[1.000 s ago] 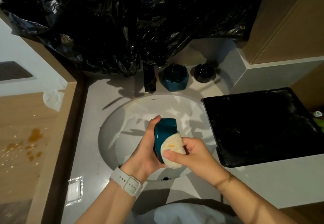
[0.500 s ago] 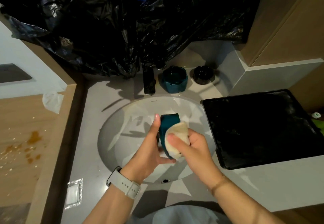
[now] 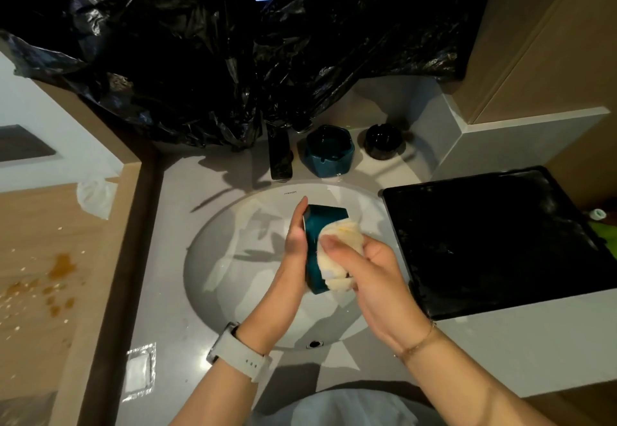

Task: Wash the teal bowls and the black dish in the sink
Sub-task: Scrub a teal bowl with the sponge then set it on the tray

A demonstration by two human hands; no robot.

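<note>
Over the sink, right hand half-hides the teal bowl.

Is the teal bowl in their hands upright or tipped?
Tipped: the teal bowl stands on edge over the sink, left hand gripping it.

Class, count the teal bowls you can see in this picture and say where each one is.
2. One teal bowl is held on its side over the sink by the left hand. The other teal bowl stands on the counter behind the sink, beside the faucet. None seems hidden.
</note>
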